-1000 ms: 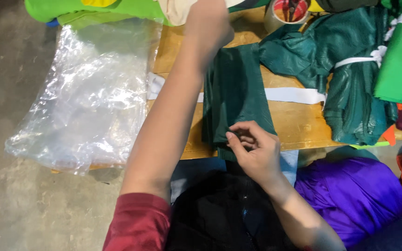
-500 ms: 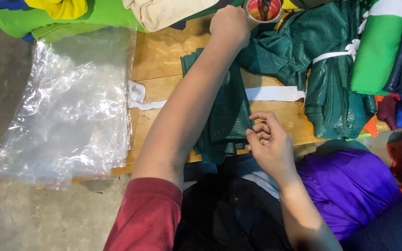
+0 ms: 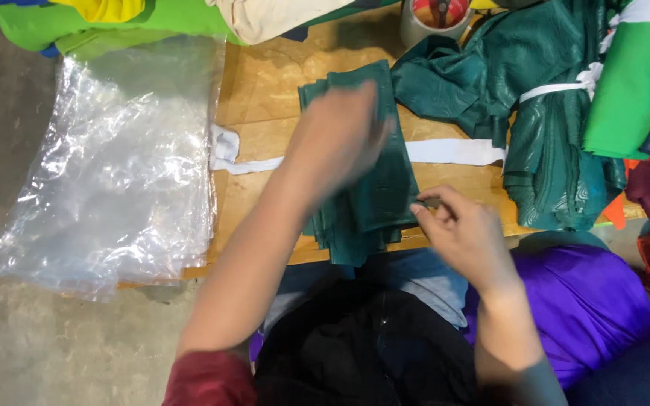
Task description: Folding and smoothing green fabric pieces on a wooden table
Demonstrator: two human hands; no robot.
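Wooden desk (image 3: pixel 265 83) over a bare concrete floor (image 3: pixel 9 331), cluttered with fabric on the far and right sides. Left hand (image 3: pixel 340 135) is blurred over the folded dark green cloth (image 3: pixel 381 188), palm down, fingers spread flat, apparently pressing or smoothing the top layer; it grips nothing that I can see. Right hand (image 3: pixel 464 233) sits at the cloth's near right edge, fingertips pinched together on the hem or something small there; too small to tell which. The green cloth lies lengthwise in the middle of the desk, already folded into a narrow strip, its near end hanging just over the desk edge towards the person's lap.

A white band (image 3: pixel 453 150) runs crosswise under the cloth, both ends loose and untied, the left end bunched up. Right of it, a bundle of the same green fabric (image 3: pixel 551 113) is already tied with a white strip. So, judging from that: folding looks nearly done, tying not yet started.

Left side: a stack of clear plastic bags (image 3: pixel 114 165) overhanging the desk edge. Far edge: a tape roll (image 3: pixel 434 19), cream and bright green fabric (image 3: pixel 152 22). Right: a bright green roll (image 3: pixel 633 83), then blue and orange pieces. Purple cloth (image 3: pixel 566 308) lies beside the person's lap.
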